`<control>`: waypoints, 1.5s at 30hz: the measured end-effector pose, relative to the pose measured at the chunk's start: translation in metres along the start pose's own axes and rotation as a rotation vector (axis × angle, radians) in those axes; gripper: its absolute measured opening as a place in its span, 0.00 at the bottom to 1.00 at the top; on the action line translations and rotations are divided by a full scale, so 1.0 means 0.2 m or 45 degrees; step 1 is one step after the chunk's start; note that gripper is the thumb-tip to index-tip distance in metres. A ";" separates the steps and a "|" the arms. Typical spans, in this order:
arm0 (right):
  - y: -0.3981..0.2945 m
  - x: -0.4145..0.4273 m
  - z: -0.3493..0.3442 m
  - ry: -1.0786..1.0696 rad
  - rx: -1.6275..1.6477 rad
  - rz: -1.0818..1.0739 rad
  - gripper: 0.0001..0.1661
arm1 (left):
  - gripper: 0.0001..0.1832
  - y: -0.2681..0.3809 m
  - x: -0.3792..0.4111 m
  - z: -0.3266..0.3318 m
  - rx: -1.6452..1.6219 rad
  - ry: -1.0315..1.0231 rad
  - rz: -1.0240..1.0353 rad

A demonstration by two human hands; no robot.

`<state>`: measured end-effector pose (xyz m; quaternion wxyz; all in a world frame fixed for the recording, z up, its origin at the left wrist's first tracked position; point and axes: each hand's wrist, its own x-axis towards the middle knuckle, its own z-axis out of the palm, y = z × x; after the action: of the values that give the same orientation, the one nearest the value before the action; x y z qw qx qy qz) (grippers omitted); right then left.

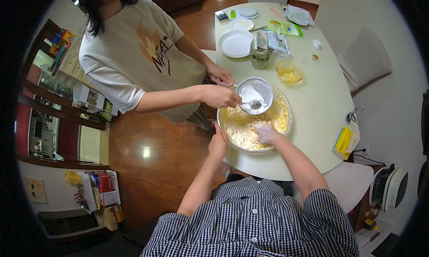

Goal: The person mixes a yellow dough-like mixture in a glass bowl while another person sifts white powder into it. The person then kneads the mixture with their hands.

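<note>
A large mixing bowl point(290, 120) stands before me on the table, with crumbly yellow dough and white flour point(239, 133) in it. My left hand point(218, 143) grips the bowl's left side at the rim. Down in the mixture is my right hand point(266, 135), coated with flour, its fingers partly hidden. Over the far part of the bowl, a co-worker holds a round sieve point(265, 86) of white powder by its handle. The co-worker's other hand point(221, 96) has a metal spoon point(255, 104) in the powder.
Beyond the bowl on the table point(315, 99) are a glass bowl of yellow liquid point(290, 72), a glass jar point(259, 52), a white plate point(236, 43) and several packets. A yellow tissue box point(342, 143) sits at the right edge. The co-worker point(134, 52) stands at the left.
</note>
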<state>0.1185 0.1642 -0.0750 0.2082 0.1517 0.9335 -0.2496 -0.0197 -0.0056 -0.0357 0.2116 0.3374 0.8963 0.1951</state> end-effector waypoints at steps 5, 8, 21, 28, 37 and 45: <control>0.01 0.01 0.00 -0.043 0.054 0.062 0.23 | 0.30 0.04 -0.01 -0.04 0.018 -0.070 -0.040; -0.02 0.00 -0.01 -0.005 0.026 0.052 0.22 | 0.30 0.00 0.00 -0.01 0.029 -0.001 -0.032; -0.02 -0.03 -0.03 -0.007 0.001 0.021 0.20 | 0.30 0.01 -0.01 -0.01 -0.018 0.006 -0.032; 0.01 0.02 0.02 0.001 0.011 0.026 0.17 | 0.30 0.02 -0.01 -0.02 -0.008 -0.006 -0.036; 0.01 0.01 0.02 0.056 0.114 -0.018 0.17 | 0.30 0.02 -0.01 -0.02 0.000 -0.025 -0.059; 0.05 0.05 0.07 -0.067 0.064 0.015 0.20 | 0.29 0.08 -0.02 -0.07 -0.013 -0.118 -0.101</control>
<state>0.1178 0.1675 -0.0956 0.2303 0.1558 0.9201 -0.2758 -0.0156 -0.0013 -0.0156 0.2621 0.3093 0.8972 0.1753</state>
